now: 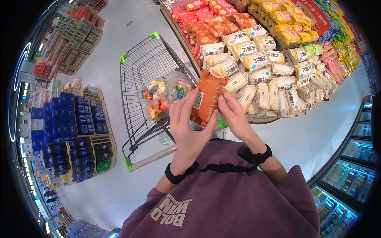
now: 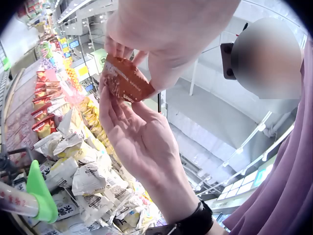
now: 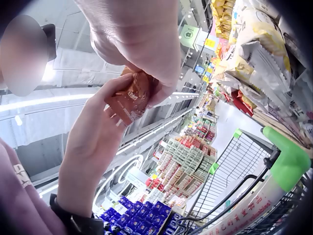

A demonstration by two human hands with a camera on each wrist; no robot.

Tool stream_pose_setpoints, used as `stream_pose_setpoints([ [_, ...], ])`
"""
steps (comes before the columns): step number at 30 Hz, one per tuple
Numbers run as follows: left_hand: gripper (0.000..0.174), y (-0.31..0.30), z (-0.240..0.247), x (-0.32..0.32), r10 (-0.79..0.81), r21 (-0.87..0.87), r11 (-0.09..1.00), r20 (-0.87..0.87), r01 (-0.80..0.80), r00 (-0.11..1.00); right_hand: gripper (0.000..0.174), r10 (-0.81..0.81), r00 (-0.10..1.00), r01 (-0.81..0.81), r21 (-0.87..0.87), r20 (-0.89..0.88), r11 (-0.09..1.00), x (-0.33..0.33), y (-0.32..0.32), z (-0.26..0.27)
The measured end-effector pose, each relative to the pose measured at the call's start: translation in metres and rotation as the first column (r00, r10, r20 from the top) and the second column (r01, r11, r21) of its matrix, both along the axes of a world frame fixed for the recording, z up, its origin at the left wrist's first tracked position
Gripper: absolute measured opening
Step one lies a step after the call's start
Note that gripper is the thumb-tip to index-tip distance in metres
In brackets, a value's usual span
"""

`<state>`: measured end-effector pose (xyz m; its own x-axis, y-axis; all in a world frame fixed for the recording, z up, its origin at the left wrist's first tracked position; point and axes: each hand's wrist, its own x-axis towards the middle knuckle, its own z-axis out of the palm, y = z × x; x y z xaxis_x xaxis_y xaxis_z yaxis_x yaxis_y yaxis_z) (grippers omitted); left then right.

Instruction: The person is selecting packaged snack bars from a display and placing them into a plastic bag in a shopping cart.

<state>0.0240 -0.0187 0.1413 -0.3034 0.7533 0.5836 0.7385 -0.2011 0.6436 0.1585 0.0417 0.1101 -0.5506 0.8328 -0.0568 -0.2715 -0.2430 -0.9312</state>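
An orange-brown snack packet [image 1: 207,97] is held up in front of the body, its back with a white barcode label facing the head camera. My left hand [image 1: 186,121] grips its left side and lower end, thumb near the bottom corner. From the other side my right hand [image 1: 237,119] holds the right edge between thumb and fingers. In the left wrist view both hands close around the packet [image 2: 128,81], with the right hand [image 2: 142,139] underneath. The right wrist view shows the packet's crimped end [image 3: 124,110] beside the left hand [image 3: 93,127].
A shopping cart [image 1: 133,75] with green corners stands ahead, several bagged snacks [image 1: 154,89] inside. To its right, a display holds white packets [image 1: 258,61], orange packets [image 1: 222,27] and yellow bags [image 1: 281,18]. Blue stacked goods [image 1: 55,119] stand left; glass-door fridges [image 1: 355,174] line the right.
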Motion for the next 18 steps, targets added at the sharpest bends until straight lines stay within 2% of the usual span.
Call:
stream_pose_setpoints([
  [2, 0.065, -0.002, 0.001, 0.005, 0.026, 0.01, 1.0, -0.041, -0.026, 0.999, 0.051, 0.037, 0.997, -0.041, -0.054, -0.069, 0.998, 0.0, -0.001, -0.004],
  [5, 0.066, -0.003, 0.003, 0.006, 0.049, 0.055, 0.998, -0.127, -0.042, 0.991, 0.053, 0.075, 0.991, -0.098, -0.229, -0.108, 0.968, 0.001, -0.002, -0.006],
  [11, 0.065, -0.004, 0.001, 0.008, 0.052, 0.079, 0.996, -0.164, -0.04, 0.985, 0.052, 0.088, 0.982, -0.12, -0.19, -0.169, 0.975, 0.0, -0.003, 0.004],
  [18, 0.064, -0.005, -0.001, 0.008, 0.033, 0.101, 0.995, -0.213, -0.012, 0.976, 0.05, 0.097, 0.982, -0.128, -0.19, -0.163, 0.973, 0.003, -0.004, 0.007],
])
